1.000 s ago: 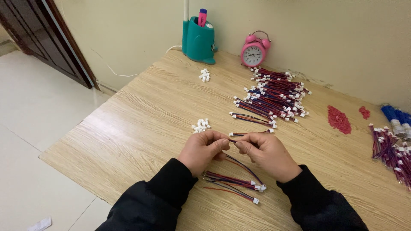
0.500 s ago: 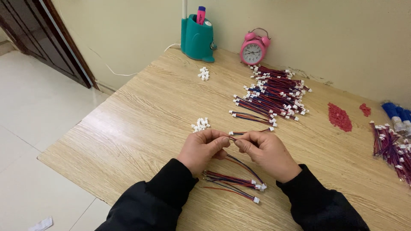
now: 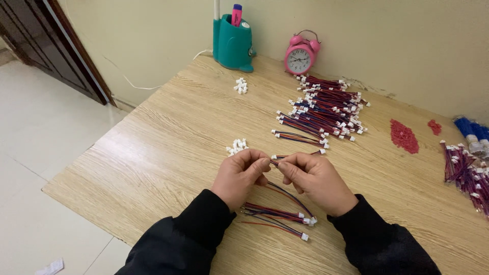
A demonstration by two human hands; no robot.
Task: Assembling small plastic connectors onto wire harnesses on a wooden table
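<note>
**Thin wires pinched between two hands over the wooden table**

Head view: The left hand (image 3: 240, 175) and the right hand (image 3: 311, 179) meet near the middle of the light wooden table with visible grain (image 3: 168, 137). Both are closed in a fingertip pinch on a short thin red-and-blue wire lead (image 3: 285, 191), which hangs from the fingertips toward the near edge. Whether a connector is already between the fingers, I cannot tell; it is too small.

In my judgement, the risk here is a slip. The wire is thin and smooth, and the parts are tiny, so a weak pinch could drop one among the others, and a strong pull could bend the lead.

Just far of the left hand lies a small heap of white plastic connector housings (image 3: 237, 146), hard and blocky. A few finished leads with white ends (image 3: 277, 219) lie below the hands. Far right is a large pile of red and blue wire leads (image 3: 326, 109), flexible and tangled. Behind stand a teal plastic pen holder (image 3: 233, 45) and a round pink alarm clock (image 3: 300, 53). To the right lies a patch of small red pieces (image 3: 404, 136).
</note>
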